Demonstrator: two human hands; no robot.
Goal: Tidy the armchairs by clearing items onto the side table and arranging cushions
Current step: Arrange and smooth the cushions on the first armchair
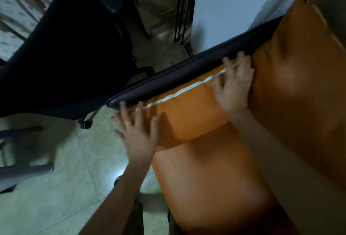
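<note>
An orange cushion (187,111) with a white piped edge leans against the dark armrest (179,71) of an orange armchair (215,178). My left hand (138,133) lies flat with spread fingers on the cushion's near left end; a yellow ring shows on one finger. My right hand (234,86) presses with fingers apart on the cushion's far end, where it meets the orange backrest (299,70). Neither hand closes around anything. The picture is blurred by motion.
A dark office chair (61,56) on castors stands close to the left of the armrest. A grey stool (22,159) sits at the left edge on pale floor tiles (65,188). A wooden drawer unit (155,0) and a white wall panel (224,6) are behind.
</note>
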